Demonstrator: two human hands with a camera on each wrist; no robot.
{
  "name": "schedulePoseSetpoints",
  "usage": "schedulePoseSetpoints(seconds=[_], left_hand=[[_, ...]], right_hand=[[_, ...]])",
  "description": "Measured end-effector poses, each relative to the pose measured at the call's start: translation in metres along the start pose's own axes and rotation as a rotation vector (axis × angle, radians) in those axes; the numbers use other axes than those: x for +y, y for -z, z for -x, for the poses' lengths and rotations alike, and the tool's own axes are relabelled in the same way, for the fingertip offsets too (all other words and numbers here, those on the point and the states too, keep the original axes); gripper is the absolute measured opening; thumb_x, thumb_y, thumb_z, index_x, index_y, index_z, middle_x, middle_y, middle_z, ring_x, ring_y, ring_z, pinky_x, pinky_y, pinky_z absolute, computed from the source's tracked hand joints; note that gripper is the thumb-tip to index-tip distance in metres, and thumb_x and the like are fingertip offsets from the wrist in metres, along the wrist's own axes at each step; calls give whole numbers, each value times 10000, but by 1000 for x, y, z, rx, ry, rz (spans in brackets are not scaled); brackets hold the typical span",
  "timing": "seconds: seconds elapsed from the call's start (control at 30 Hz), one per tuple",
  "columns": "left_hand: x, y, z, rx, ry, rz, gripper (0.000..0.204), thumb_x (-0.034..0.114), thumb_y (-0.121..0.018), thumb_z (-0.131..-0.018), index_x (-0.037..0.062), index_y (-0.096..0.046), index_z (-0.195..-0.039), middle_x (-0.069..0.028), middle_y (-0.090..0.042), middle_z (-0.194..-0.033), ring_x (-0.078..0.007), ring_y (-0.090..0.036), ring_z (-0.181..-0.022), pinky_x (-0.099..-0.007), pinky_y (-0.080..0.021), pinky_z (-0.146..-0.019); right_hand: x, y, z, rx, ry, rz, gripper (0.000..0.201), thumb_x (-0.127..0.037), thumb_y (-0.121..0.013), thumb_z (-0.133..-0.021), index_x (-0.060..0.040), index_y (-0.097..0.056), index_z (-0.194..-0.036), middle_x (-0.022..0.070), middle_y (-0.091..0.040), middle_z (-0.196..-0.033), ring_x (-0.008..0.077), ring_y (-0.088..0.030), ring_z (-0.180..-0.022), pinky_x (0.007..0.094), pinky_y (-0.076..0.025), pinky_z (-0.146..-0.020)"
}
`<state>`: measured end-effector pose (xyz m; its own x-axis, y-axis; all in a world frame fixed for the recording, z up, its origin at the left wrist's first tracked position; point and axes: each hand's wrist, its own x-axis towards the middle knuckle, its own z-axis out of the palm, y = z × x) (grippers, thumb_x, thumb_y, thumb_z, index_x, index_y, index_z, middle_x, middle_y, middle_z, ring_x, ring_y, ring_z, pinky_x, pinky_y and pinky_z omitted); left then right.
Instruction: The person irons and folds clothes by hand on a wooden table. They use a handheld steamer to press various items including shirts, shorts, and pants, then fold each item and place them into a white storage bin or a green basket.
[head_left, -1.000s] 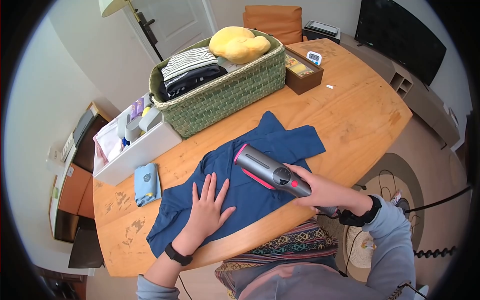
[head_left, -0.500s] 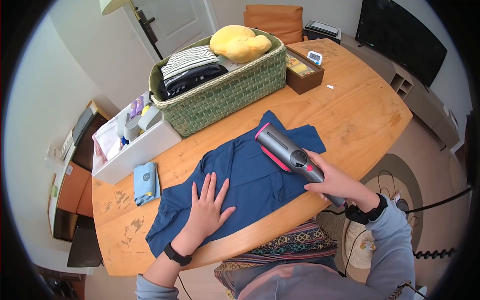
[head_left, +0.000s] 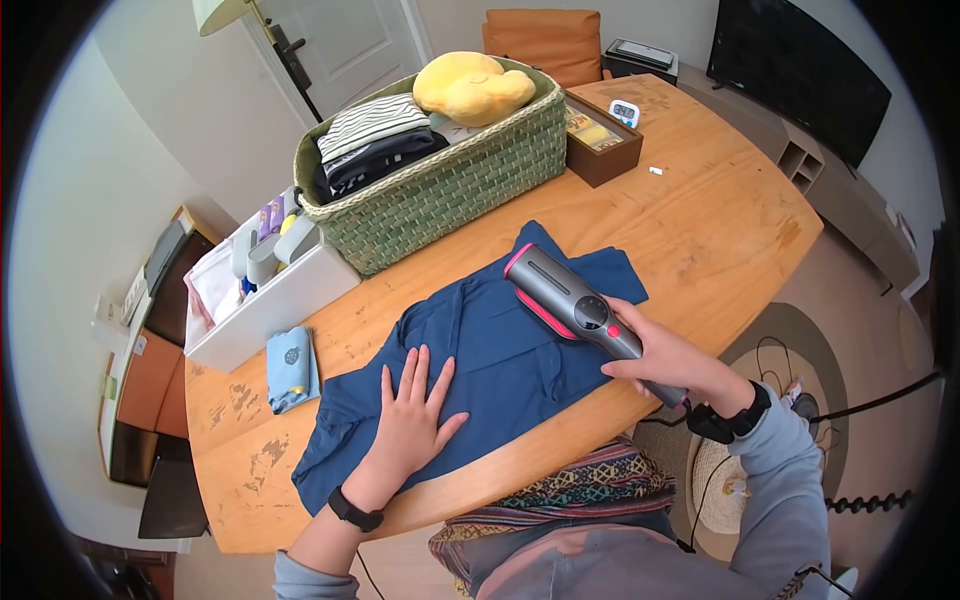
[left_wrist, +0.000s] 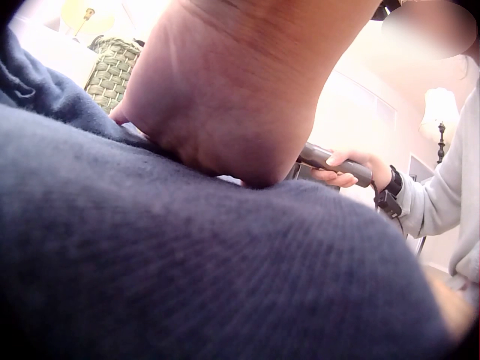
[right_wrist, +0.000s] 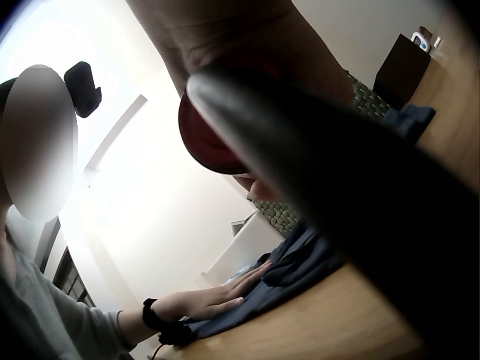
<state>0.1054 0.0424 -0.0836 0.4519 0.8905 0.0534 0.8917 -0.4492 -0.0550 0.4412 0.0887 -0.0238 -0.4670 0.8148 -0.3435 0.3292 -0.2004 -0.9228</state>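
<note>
A dark blue shirt point(head_left: 500, 385) lies spread over the near part of the wooden table, with some creases and folds in it. On its left part my left hand point(head_left: 412, 420) rests flat, palm down and fingers spread. My right hand point(head_left: 655, 350) grips the handle of a grey and pink handheld garment steamer point(head_left: 560, 295). The steamer's wide head points toward the far left and overlaps the right part of the shirt in the head view. In the right wrist view its dark cord end point(right_wrist: 315, 157) looms large and blurred.
Behind the shirt stands a green woven basket point(head_left: 450, 195) with folded clothes and a yellow plush point(head_left: 470, 90). Left are a white box point(head_left: 290, 320) of items and a folded light blue cloth point(head_left: 292, 368). A brown box point(head_left: 610, 165) and small timer point(head_left: 624, 113) sit at the back right.
My right hand has moved the steamer away from me and to the right over the shirt, then stayed nearly still in the last half second. My left hand has kept its place.
</note>
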Motion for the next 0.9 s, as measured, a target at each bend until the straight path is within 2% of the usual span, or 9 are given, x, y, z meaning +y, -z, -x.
schedulePoseSetpoints(seconds=[0.5, 0.57, 0.9], left_hand=[[0, -3, 0, 6, 4, -6, 691, 466, -508, -876, 87, -320, -1423, -262, -257, -1449, -385, -232, -1363, -598, -198, -1051], [0, -4, -1, 19, 8, -11, 692, 479, -515, -867, 104, -335, -1420, -255, -278, -1444, -379, -252, -1357, -599, -199, -1049], [2, -1, -3, -16, 25, -21, 697, 491, -507, -868, 117, -326, -1427, -248, -274, -1449, -371, -243, -1364, -606, -194, -1049]], right_hand=[[6, 2, -5, -20, 31, -21, 785, -56, -636, -807, -116, -170, -1436, 114, -526, -1017, 117, -533, -526, 252, -454, -475], [8, 1, -7, 1, 59, -51, 775, 1, -625, -812, -145, -185, -1433, 42, -501, -809, 96, -519, -490, 246, -423, -442], [8, 8, -8, 14, 0, -135, 760, -35, -630, -826, -143, -186, -1432, 40, -497, -825, 92, -526, -498, 234, -429, -454]])
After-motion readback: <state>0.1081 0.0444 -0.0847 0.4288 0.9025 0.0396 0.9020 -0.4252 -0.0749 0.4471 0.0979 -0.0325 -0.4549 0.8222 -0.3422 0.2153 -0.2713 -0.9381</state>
